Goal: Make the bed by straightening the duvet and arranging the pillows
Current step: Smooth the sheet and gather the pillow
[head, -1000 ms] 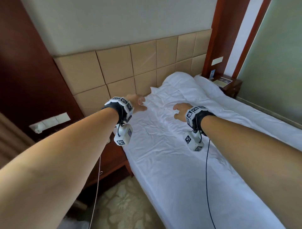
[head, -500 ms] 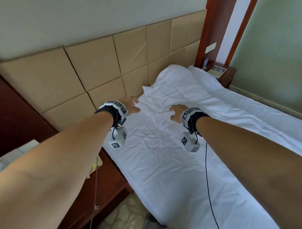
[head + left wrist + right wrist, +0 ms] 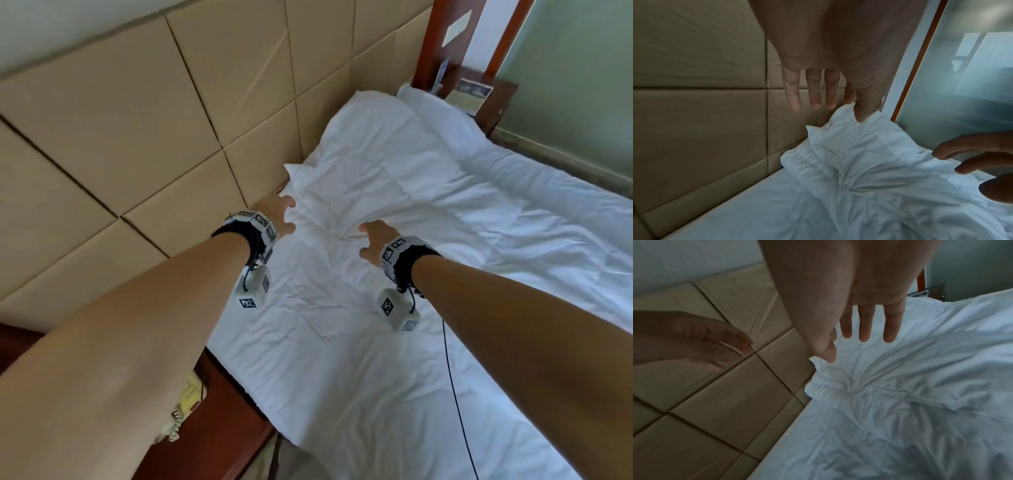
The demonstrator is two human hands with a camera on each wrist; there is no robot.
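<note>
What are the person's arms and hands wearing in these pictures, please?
Both forearms are bare, without sleeves. Each wrist carries a black strap ringed with white blocks bearing black square markers, and a white marker cube hangs beneath. A thin black cable trails from the right one. No gloves or rings show.

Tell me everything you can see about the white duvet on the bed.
The duvet is white cloth, soft and padded by its look, with a stitched seam along one edge. It lies spread over the bed and is badly wrinkled. Its near corner is bunched and folded against the tan padded headboard. The left hand and right hand hover open over that corner; no grip shows.
</note>
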